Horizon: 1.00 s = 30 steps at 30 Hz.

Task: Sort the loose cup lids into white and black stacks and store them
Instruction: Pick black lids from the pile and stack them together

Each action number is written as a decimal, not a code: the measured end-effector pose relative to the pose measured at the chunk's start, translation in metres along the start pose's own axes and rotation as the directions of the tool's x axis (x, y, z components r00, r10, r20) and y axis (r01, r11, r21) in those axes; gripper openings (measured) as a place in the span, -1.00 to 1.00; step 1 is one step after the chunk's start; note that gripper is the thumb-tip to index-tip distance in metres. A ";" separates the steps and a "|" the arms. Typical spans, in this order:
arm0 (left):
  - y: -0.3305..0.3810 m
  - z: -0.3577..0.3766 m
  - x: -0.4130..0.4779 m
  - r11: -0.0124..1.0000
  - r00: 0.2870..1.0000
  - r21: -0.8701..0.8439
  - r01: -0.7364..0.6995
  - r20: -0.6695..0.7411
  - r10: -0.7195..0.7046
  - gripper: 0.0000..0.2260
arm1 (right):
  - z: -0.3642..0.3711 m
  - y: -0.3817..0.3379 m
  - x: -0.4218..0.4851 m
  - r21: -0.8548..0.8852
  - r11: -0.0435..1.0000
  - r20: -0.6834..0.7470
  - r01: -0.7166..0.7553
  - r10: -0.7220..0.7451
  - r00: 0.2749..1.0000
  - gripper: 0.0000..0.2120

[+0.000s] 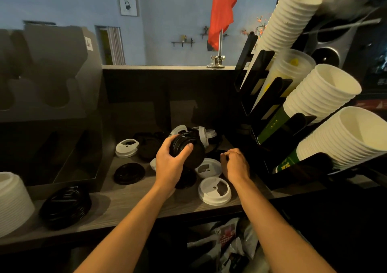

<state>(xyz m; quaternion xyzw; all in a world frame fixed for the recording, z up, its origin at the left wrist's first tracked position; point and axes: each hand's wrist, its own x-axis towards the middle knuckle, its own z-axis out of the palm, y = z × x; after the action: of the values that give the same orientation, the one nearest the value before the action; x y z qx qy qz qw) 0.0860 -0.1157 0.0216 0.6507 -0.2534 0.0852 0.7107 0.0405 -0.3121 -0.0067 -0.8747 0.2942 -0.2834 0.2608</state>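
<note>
Dim, warm light falls from above onto the worktop (129,205), and the near left lid stack (65,206) throws a soft shadow to its right. The far wall (167,10) looks cool blue. Dark recesses lose detail. Wide-angle distortion stretches the cup stacks (335,96) at right, and the frame edges look soft.

Front strip of bare counter (129,201) free, between black stack (66,206) and loose lids (214,191). Right walled by cup rack (261,105); leaning cups (326,96) overhang. Left blocked by grey holder (52,80), bin (79,157). Rear closed by back panel (167,88). Open above lids.
</note>
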 end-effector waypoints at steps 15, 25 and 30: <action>0.002 -0.099 -0.018 0.956 0.941 -0.136 0.261 -0.186 -0.284 -0.59 | 0.005 -0.115 -0.052 0.287 0.895 0.236 0.341 -0.411 0.880 -0.86; -0.016 -0.128 -0.017 0.932 0.890 -0.061 0.358 -0.280 -0.360 -0.65 | 0.073 -0.175 -0.029 0.080 0.943 0.215 0.322 -0.332 0.918 -0.47; -0.016 -0.128 -0.013 0.908 0.871 -0.100 0.407 -0.258 -0.419 -0.77 | 0.089 -0.198 -0.005 -0.230 0.913 0.450 0.338 -0.208 0.869 -0.19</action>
<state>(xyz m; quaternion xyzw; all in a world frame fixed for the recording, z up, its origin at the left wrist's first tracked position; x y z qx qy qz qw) 0.1137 0.0089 -0.0016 0.6566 -0.0099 0.0152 0.7541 0.1675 -0.1467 0.0520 -0.9770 0.1437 -0.0767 0.1376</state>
